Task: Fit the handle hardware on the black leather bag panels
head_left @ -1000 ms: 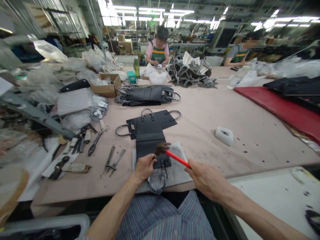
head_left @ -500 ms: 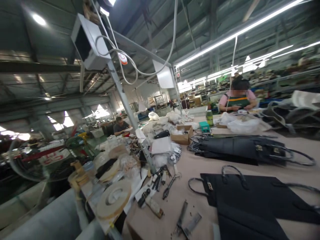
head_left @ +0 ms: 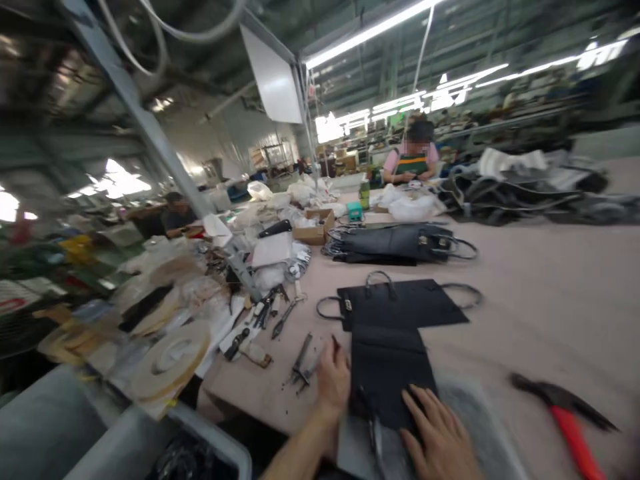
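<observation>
A flat black handbag piece [head_left: 393, 360] with rope-like handles and a small gold-coloured metal fitting lies in front of me. My right hand [head_left: 440, 437] rests on its near end, fingers spread and palm down. Just left of the piece is my left hand [head_left: 334, 377], its fingers curled together. A small dark reddish tip shows at those fingers; blur hides what it belongs to. Between my hands, a dark, slim object [head_left: 373, 427] lies over the near end of the piece, its kind unclear. Metal tools [head_left: 303, 360] lie beside my left hand.
A hammer with a red handle [head_left: 570, 427] lies at right. Stacked black bag pieces [head_left: 390, 243] lie farther back. At left are a tape roll [head_left: 173, 360], a slanted metal post [head_left: 150, 133] and plastic bags. Across the table sits a co-worker [head_left: 411, 160].
The view has swung right and downward, so the scene sits farther left and higher. Both my hands and the red-handled hammer have come into view.
</observation>
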A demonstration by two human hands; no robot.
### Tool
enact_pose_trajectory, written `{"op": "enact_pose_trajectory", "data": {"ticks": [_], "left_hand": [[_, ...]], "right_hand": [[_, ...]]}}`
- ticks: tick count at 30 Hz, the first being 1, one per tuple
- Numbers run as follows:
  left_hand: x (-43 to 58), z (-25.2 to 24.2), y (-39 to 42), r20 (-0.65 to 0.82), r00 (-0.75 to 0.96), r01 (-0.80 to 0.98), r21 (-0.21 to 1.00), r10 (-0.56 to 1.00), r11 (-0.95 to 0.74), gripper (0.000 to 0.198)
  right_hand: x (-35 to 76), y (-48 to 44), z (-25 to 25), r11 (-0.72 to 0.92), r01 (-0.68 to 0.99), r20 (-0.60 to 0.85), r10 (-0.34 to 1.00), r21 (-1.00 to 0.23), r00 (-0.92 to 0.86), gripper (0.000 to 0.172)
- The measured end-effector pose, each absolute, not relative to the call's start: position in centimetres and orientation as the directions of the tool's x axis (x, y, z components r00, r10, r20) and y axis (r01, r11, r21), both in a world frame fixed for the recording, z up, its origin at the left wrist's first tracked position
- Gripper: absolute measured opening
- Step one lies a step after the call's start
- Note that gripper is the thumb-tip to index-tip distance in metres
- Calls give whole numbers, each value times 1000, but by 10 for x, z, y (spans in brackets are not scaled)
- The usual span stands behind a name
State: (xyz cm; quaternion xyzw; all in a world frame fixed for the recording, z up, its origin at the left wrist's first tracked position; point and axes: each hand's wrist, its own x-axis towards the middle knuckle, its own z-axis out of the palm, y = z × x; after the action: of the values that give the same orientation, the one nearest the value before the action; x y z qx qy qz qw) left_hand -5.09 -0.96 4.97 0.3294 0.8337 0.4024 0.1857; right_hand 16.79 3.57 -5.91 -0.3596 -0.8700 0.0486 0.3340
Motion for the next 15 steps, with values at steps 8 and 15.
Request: {"op": "enact_pose_trajectory", "data": {"ticks": [8,15], "left_hand": [[-136,31,9,-123,-632,734,223,765,642,23],[-88,30,27,-65,-522,808,280,850,518,27]], "right_hand": [[162,18,-22,611,702,252,791,-367,-557,54],[163,11,-26,469,819,299,875,-331,-380,60]]}}
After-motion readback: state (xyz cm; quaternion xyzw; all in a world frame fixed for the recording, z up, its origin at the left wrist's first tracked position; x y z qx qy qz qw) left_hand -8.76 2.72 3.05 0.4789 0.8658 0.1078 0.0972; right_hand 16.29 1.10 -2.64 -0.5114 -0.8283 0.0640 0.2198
